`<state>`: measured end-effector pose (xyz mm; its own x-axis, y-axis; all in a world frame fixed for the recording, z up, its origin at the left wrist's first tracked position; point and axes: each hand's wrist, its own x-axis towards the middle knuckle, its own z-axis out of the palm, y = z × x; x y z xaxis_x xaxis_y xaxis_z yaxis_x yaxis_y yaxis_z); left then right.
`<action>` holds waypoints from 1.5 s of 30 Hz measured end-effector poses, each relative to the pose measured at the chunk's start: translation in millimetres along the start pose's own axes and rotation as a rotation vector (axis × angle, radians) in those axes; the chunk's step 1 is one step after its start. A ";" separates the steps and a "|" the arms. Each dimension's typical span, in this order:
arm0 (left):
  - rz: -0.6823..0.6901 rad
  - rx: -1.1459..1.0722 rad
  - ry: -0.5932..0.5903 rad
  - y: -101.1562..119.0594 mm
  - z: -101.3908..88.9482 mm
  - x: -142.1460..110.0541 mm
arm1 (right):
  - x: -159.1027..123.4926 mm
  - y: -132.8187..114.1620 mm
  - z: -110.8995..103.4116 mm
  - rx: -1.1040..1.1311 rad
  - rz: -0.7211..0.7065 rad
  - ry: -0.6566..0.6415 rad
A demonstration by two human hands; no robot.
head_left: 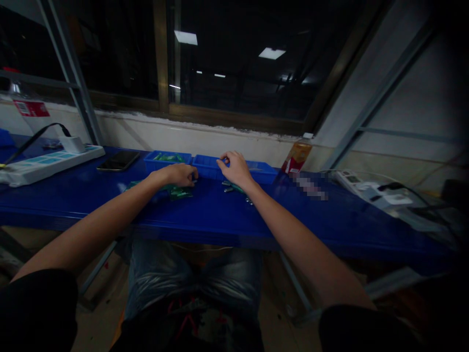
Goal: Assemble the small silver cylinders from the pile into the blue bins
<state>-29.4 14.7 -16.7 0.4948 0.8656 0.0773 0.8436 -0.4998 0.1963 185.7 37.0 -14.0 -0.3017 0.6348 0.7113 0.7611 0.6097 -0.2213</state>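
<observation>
My left hand [181, 174] is closed, its fingers curled down over the blue table beside a pile of flat green pieces [180, 192]. A tiny pale bit shows at its fingertips, too small to name. At the front edge of the middle blue bin [207, 161], my right hand [236, 168] hangs with thumb and fingers drawn together. Whatever it holds, if anything, cannot be made out. Under that hand lie small metal parts [227, 189] and a few shiny round ones [249, 201]. More green pieces fill the left blue bin [148, 163].
A phone [119, 161] and a white power strip [54, 164] lie on the left. To the right stand another blue bin [266, 172], a drink bottle [297, 155] and a second power strip [381, 193] with cables. A window ledge runs behind the table [220, 220].
</observation>
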 end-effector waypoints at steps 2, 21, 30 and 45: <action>0.028 0.010 0.008 1.6 0.9 -0.4 | -1.6 -11.9 -3.0 0.041 -0.070 -0.046; 0.232 -0.183 0.459 29.7 -3.2 -3.7 | -7.9 -23.6 -3.0 0.101 -0.159 -0.256; 0.217 -0.150 0.520 32.7 -5.5 -6.1 | -8.8 -26.0 -3.2 0.064 -0.158 -0.228; 0.132 -0.116 0.586 37.2 -8.3 -7.1 | -8.9 -27.1 -3.3 0.118 -0.128 -0.185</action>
<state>-3.2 -9.8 -1.8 0.3683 0.6866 0.6268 0.7384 -0.6257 0.2515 169.7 13.4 -12.2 -0.4994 0.6184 0.6068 0.6409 0.7349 -0.2216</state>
